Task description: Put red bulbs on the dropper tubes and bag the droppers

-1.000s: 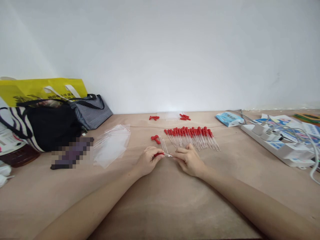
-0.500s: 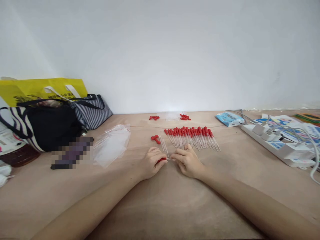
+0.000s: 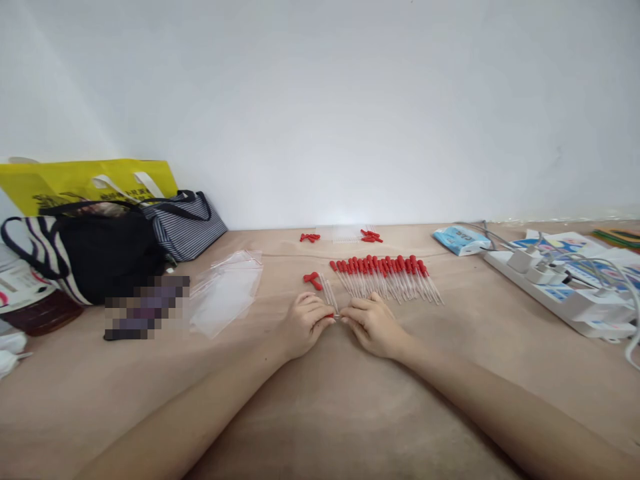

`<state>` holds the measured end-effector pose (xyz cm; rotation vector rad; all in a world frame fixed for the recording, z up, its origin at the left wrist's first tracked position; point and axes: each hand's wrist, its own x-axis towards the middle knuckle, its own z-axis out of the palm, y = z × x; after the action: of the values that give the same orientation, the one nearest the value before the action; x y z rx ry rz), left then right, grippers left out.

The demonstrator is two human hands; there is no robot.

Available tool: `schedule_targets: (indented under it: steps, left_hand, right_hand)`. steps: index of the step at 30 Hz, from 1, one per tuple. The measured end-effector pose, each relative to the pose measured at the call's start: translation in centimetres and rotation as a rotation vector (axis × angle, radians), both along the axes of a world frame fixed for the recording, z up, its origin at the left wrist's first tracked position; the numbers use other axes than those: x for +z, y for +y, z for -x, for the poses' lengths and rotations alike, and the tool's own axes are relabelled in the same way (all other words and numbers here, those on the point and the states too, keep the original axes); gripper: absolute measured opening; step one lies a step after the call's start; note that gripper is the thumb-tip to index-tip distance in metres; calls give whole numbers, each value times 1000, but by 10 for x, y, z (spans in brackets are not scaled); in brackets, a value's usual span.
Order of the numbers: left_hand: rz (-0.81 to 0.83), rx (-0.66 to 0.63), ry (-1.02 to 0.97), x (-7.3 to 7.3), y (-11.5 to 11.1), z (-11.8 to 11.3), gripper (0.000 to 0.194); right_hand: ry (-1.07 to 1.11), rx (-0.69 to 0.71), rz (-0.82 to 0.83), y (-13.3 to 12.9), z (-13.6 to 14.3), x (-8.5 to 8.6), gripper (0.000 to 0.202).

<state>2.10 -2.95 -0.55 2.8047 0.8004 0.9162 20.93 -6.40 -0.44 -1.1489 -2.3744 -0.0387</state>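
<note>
My left hand point(image 3: 303, 323) pinches a small red rubber bulb point(image 3: 330, 315), mostly hidden by the fingers. My right hand point(image 3: 373, 325) pinches a thin clear glass tube whose end meets the bulb between the two hands. Both hands rest on the tan table point(image 3: 320, 413). Just beyond the hands lies a row of several finished droppers with red bulbs point(image 3: 385, 275). A few loose clear tubes point(image 3: 329, 291) and two loose red bulbs point(image 3: 313, 279) lie left of that row. More red bulbs point(image 3: 310, 237) and another cluster of bulbs point(image 3: 371, 235) lie near the wall.
Clear plastic bags point(image 3: 225, 290) lie to the left. Further left stand a black bag point(image 3: 107, 253), a striped bag point(image 3: 185, 223) and a yellow bag point(image 3: 85, 180). A white power strip with plugs point(image 3: 560, 290), a blue packet point(image 3: 460, 240) and papers are at the right.
My hands have drawn closer together, and the visible part of the red bulb and tube between them has shrunk. The camera view shifted slightly.
</note>
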Motion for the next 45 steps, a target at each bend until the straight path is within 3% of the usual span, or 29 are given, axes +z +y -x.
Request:
schedule_targets:
  steps: [5, 11, 13, 18, 24, 27, 34, 40, 45]
  left_hand:
    - [-38, 85, -15, 1, 9, 4, 15]
    - [49, 487, -9, 0, 24, 17, 43]
    - [116, 540, 9, -2, 27, 20, 44]
    - [170, 472, 17, -4, 30, 23, 43]
    - [7, 359, 163, -2, 42, 23, 32]
    - [-11, 329, 181, -1, 46, 22, 29]
    - [-8, 291, 74, 2, 40, 21, 17]
    - [78, 203, 56, 1, 43, 19, 23]
    - [82, 224, 68, 1, 43, 20, 7]
  right_hand:
    - [-67, -49, 44, -1, -5, 10, 20]
    - [257, -279, 229, 26, -12, 2, 29]
    - [300, -386, 215, 40, -10, 1, 29]
    - [219, -597, 143, 71, 5, 6, 24]
    - [79, -708, 182, 86, 17, 8, 22]
    - [48, -695, 164, 83, 18, 7, 22]
    - [33, -521, 158, 53, 29, 10, 24]
    - [-54, -539, 286, 39, 37, 10, 25]
    - [-122, -564, 323, 32, 33, 13, 23]
